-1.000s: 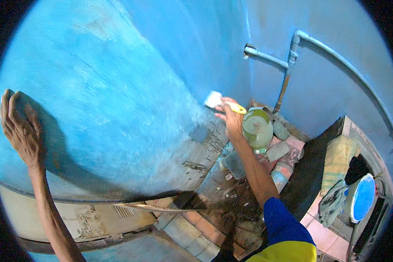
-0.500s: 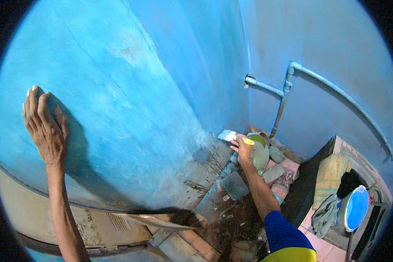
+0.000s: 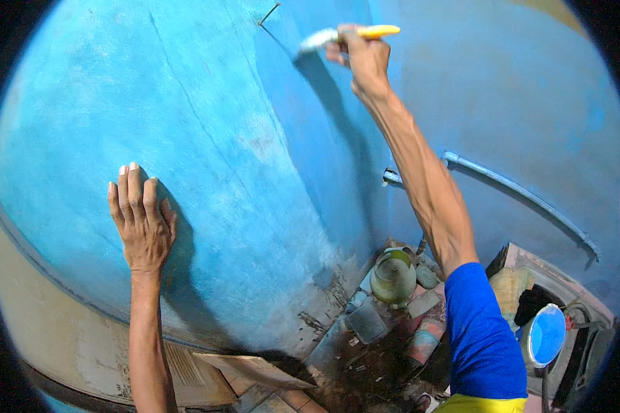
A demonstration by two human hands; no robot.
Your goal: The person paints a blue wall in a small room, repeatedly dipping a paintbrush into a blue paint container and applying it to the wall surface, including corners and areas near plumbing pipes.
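Note:
My right hand (image 3: pixel 366 62) is raised high and closed around a paintbrush (image 3: pixel 379 32) with a yellow handle. Its pale, paint-coated bristles point left, smeared by motion, close to the blue wall (image 3: pixel 207 103). I cannot tell whether they touch it. Below the brush the wall shows a darker blue band beside lighter, patchy blue. My left hand (image 3: pixel 143 224) lies open against the lighter part, its fingers pointing up. A nail (image 3: pixel 269 14) sticks out of the wall to the left of the bristles.
A pale blue pipe (image 3: pixel 523 201) runs along the right wall. At lower right a bucket of blue paint (image 3: pixel 548 335) stands on a ledge near a cloth (image 3: pixel 511 289). A round greenish pot (image 3: pixel 393 279), a clear plastic container (image 3: pixel 367 322) and rubble crowd the floor corner.
My right hand has lifted the paintbrush from low near the corner to high on the wall. My left hand appears further right and slightly lower, as the view has shifted upward.

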